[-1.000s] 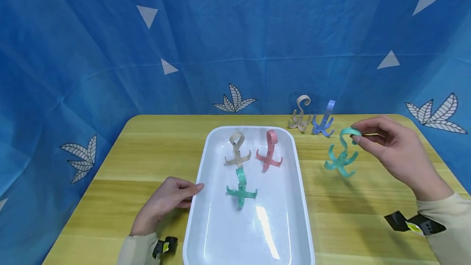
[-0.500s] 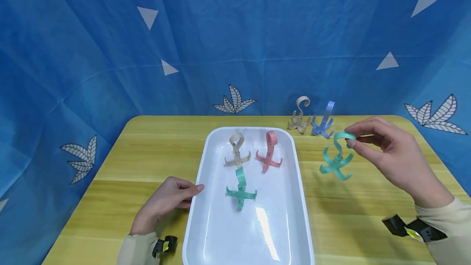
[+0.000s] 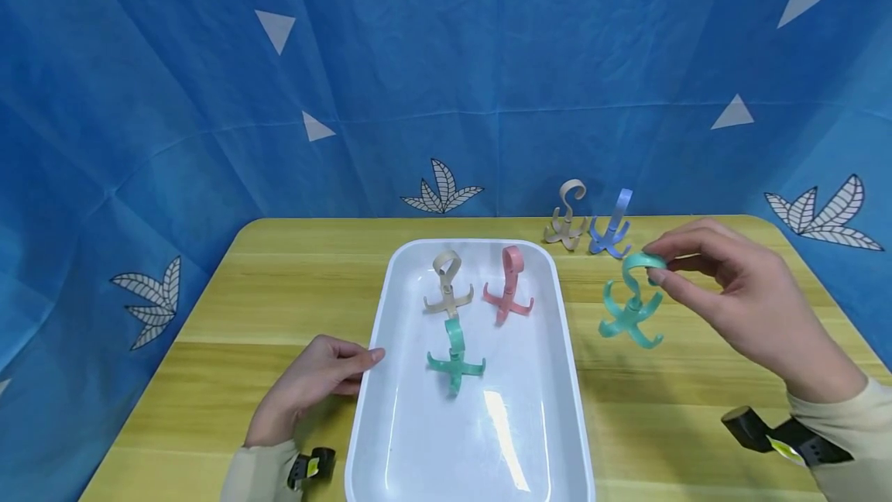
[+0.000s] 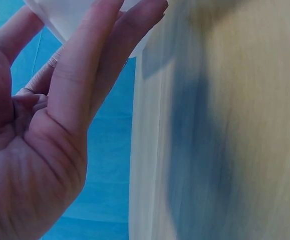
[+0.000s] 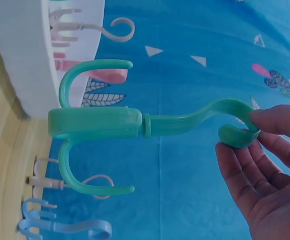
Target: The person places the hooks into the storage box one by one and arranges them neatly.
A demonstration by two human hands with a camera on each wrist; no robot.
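Note:
My right hand (image 3: 732, 293) pinches the curled top of a green multi-prong hook (image 3: 630, 312) between thumb and fingers. The hook hangs upright over the table, right of the white tray (image 3: 578, 409); its prongs point left in the right wrist view. At the tray's left rim my left hand (image 3: 317, 382) grips the edge, thumb on top and other fingers below, partly hidden. Inside the tray stand a beige hook (image 3: 448, 297), a pink hook (image 3: 511, 293) and a second green hook (image 3: 456, 362).
Near the table's back edge, right of the tray, stand another beige hook (image 3: 567, 223) and a blue hook (image 3: 612, 231). A blue patterned cloth (image 3: 502, 60) hangs behind the wooden table (image 3: 293, 277). Both wrists wear black straps.
My right hand has moved a little left towards the tray, bringing the green hook along. The left hand keeps its place on the rim, and the hooks in the tray have not moved.

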